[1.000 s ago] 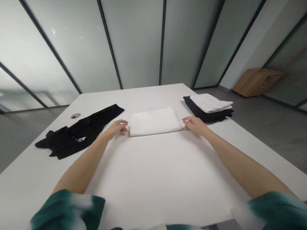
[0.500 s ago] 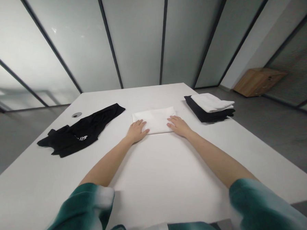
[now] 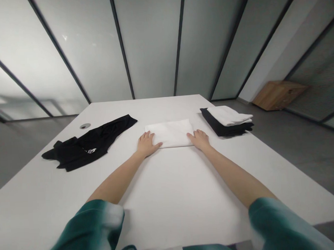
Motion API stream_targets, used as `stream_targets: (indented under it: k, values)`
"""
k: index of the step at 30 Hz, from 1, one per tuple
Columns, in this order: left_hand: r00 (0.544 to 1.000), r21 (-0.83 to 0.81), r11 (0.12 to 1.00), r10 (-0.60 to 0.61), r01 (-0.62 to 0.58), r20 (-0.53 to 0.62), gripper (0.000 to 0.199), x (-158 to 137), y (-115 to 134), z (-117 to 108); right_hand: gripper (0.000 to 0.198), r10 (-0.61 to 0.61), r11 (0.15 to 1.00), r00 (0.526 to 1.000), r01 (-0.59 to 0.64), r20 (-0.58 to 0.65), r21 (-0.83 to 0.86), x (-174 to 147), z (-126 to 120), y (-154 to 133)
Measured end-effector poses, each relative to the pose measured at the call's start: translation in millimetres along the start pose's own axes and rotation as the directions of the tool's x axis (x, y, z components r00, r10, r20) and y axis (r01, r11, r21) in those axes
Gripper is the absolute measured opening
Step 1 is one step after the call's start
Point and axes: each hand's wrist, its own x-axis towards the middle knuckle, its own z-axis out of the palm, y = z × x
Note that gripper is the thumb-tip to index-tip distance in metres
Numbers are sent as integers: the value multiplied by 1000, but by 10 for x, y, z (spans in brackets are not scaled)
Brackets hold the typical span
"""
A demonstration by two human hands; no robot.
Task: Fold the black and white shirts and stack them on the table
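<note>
A folded white cloth (image 3: 173,133), flat and rectangular, lies in the middle of the table. At its left edge rests my left hand (image 3: 147,144), fingers apart and thumb reaching over the near left corner. My right hand (image 3: 200,139) is at the opposite edge, its thumb on the near right corner and its other fingers outstretched beside the cloth. Both hands are open and touch the cloth; no fold of it is visibly pinched.
The white table (image 3: 171,199) has a round grommet (image 3: 85,126) at the far left. A crumpled black garment (image 3: 92,142) with white print lies on the left. On the right, a folded white cloth (image 3: 229,115) tops folded black fabric (image 3: 216,124). A wooden cabinet (image 3: 277,95) stands beyond.
My right hand has slid outward to the right, from on top of the cloth to its right edge. My left hand has shifted slightly left. The view has tilted up a little.
</note>
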Motion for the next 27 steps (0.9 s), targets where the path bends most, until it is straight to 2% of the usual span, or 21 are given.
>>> stream_targets:
  k: [3,5,6,8,10,12,14,15,17,21,24,27]
  values:
    - [1000,-15,1000,2,-2,3,76,-4,1,-9,42,-14,994,999,10,36,111,31,-18,-16]
    - [1000,-22,1000,5,-5,10,76,-4,0,-17,35,6,957,998,-23,57,288,53,-31,-27]
    - [1000,-24,1000,7,-6,16,76,-3,0,-22,35,24,913,997,-50,70,404,61,-40,-33]
    - [999,-31,999,11,-10,32,78,1,-1,-32,39,59,754,992,-119,113,646,70,-68,-53]
    - [999,-48,999,10,-9,39,78,10,-7,-34,37,70,526,976,-211,206,824,60,-111,-88]
    - [1000,-76,997,11,-9,27,76,22,-21,-26,29,56,321,941,-333,333,887,30,-167,-139]
    - [1000,-107,994,16,-15,7,73,35,-43,-10,24,30,215,902,-427,431,878,-18,-227,-194]
    - [1000,-123,992,21,-21,-2,72,41,-56,-1,23,25,200,884,-463,468,864,-44,-257,-219]
    - [999,-156,987,40,-42,-14,70,49,-80,16,22,18,220,850,-517,526,827,-93,-307,-257]
    - [995,-234,967,92,-97,-31,64,60,-117,39,17,-43,339,793,-560,607,756,-165,-353,-294]
    - [995,-299,949,83,-96,-57,55,90,-147,56,17,-91,372,805,-519,587,770,-194,-366,-314]
    - [993,-382,922,18,-63,-120,45,144,-194,68,20,-86,345,852,-460,516,818,-174,-429,-320]
